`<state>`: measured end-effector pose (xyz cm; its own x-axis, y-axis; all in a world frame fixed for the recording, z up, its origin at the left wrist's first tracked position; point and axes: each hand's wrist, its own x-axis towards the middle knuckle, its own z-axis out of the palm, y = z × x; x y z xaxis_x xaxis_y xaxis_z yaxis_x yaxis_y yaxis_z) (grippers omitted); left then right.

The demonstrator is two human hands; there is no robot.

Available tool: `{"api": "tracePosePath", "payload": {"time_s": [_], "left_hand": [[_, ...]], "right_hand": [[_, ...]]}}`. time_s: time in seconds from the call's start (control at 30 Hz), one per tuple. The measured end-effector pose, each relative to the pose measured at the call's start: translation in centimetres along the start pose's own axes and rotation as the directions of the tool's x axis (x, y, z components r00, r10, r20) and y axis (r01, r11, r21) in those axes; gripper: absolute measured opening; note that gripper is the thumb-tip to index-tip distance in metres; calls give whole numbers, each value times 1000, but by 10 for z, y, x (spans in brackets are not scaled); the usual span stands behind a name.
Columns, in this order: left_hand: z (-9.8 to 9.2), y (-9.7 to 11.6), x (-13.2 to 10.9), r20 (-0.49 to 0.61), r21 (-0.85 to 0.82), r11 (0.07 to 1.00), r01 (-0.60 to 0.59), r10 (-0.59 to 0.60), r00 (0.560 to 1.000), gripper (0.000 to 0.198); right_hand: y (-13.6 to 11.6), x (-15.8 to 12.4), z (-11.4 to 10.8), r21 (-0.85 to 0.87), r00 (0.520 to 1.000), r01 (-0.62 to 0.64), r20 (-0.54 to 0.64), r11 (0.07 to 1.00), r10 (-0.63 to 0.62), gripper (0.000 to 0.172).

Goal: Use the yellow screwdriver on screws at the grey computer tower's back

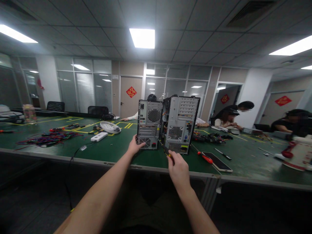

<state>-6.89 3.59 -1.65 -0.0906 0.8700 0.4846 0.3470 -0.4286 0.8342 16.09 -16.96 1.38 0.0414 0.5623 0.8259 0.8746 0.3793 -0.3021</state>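
Two desktop computer cases stand upright on the green table, rear panels toward me. My left hand grips the lower left edge of the smaller computer case, its thumb across the rear panel by the bottom fan grille. In my right hand is a screwdriver with a black and yellow handle, tilted up and left toward the gap between the cases. Its tip is hard to make out. The larger computer case is just right of it, with its left side apparently uncovered and wires visible inside.
Right of the cases lie a red-handled screwdriver, a phone and a pen. On the left are a white power strip, a white fan grille and a cable pile. A white-and-red jug stands far right. Several people sit beyond.
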Motion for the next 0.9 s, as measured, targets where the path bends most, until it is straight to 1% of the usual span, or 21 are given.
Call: {"api": "tracePosePath", "payload": {"time_s": [0.1,0.2,0.27,0.3,0.37,0.47,0.53,0.63,0.7,0.8,0.9], "left_hand": [[1,-2,1,-1,-5,1000,4,-4,1000,91],[3,-4,2,-19,-3,1000,-6,6,1000,91],[4,-5,2,-24,-3,1000,-16,16,1000,90],[4,-5,3,-23,-4,1000,-19,19,1000,90],[4,-6,3,-17,-6,1000,-18,18,1000,90],[3,-6,3,-17,-8,1000,-7,7,1000,91],[3,-6,3,-16,-8,1000,-11,11,1000,91],[3,-6,3,-11,-1,1000,-23,23,1000,89],[3,-6,3,-12,-4,1000,-24,24,1000,89],[2,-4,2,-12,-9,1000,-18,18,1000,91],[2,-3,2,-3,-2,1000,-5,5,1000,91]], "right_hand": [[-2,0,-2,26,999,-31,9,999,31,28],[-1,-1,1,51,990,-126,68,991,122,22],[0,-1,3,59,983,-161,99,985,155,20],[1,-2,4,61,984,-152,98,986,146,19],[1,-1,4,46,994,-93,64,995,90,20],[0,-1,2,-14,1000,-10,22,1000,10,27],[0,0,1,-34,1000,-13,26,999,13,27],[0,-1,2,-29,993,-99,58,995,101,20],[1,-2,3,-26,986,-142,81,990,143,20],[0,-1,2,-25,993,-93,68,995,94,21],[-2,-1,-1,-58,998,-33,47,998,35,28]]}}
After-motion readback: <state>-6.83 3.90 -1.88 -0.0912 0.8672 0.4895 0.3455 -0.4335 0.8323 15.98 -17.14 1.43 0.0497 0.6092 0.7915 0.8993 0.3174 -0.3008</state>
